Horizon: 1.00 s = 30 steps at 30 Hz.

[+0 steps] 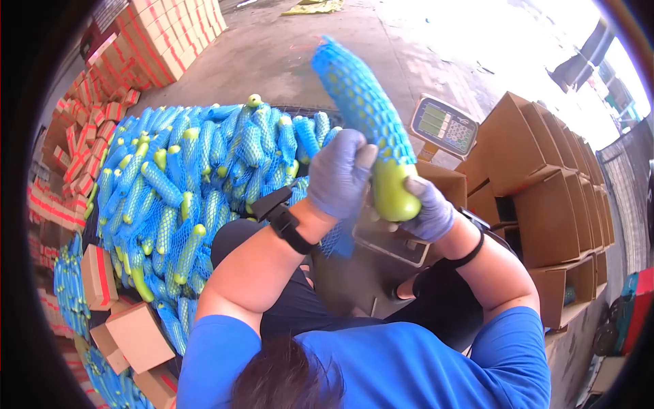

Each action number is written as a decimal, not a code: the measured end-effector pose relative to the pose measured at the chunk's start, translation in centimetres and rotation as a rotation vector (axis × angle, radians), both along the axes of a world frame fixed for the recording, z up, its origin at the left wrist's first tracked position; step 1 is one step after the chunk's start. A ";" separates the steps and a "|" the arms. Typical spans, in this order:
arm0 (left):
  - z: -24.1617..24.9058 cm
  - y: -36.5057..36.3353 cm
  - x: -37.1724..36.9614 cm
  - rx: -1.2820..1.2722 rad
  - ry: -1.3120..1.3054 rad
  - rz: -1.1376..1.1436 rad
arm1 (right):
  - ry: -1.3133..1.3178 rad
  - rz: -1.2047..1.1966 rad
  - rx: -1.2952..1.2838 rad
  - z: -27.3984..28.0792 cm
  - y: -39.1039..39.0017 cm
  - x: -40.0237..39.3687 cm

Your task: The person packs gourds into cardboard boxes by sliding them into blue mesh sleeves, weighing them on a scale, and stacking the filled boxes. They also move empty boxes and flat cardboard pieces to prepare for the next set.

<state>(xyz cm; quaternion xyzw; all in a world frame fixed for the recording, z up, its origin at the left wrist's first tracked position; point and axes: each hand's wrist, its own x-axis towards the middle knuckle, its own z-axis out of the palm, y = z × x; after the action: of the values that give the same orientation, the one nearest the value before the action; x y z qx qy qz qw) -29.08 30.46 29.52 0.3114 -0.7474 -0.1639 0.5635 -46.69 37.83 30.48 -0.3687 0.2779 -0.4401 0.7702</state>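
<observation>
A long green gourd (395, 194) is held up, tilted, in front of me. A blue foam net sleeve (361, 92) covers most of it, leaving the rounded lower end bare. My right hand (430, 210), in a pale purple glove, grips that bare end. Beside the gourd, my left hand (340, 170), gloved too, is closed in a fist. More blue netting (338, 238) hangs below the left fist and seems to come from it. To my left lies a big heap of netted gourds (225, 146).
A weighing scale with a display (443, 126) stands ahead to the right. Open cardboard boxes (555, 211) are stacked on my right. Taped cartons (167, 41) are piled at the far left, and smaller cardboard boxes (139, 334) lie near my left side.
</observation>
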 end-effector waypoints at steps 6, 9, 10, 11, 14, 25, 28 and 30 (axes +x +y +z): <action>-0.6 2.3 -1.2 0.083 -0.099 -0.238 | 0.147 -0.289 -0.254 -1.4 -0.6 -1.1; -1.3 2.4 -2.2 0.173 -0.121 -0.277 | 0.217 -0.461 -0.370 -2.3 -1.0 -1.8; -1.5 2.7 -2.6 0.316 -0.019 -0.284 | 0.221 -0.461 -0.372 -2.3 -0.9 -2.0; -1.6 2.9 -3.0 0.459 0.082 -0.289 | 0.235 -0.488 -0.379 -2.3 -0.9 -2.0; -1.1 2.8 -4.6 0.582 0.364 -0.444 | 0.463 -0.640 -0.445 -3.3 -0.6 -2.5; -0.1 3.3 -2.8 0.735 0.277 -0.739 | 1.403 -0.608 -0.963 2.8 -0.4 -3.1; 0.9 2.7 -1.7 0.786 0.336 -0.816 | 1.504 -0.587 -1.154 3.9 -0.2 -2.6; 1.6 2.2 -1.2 0.775 0.335 -0.891 | 1.297 -0.508 -0.979 4.4 0.5 -2.1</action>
<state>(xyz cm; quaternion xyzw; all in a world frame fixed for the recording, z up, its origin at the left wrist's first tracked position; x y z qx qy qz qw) -30.30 32.62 31.09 0.1210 -0.5931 -0.6903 0.3965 -48.79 38.33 34.83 -0.7658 0.5169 -0.3718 0.0901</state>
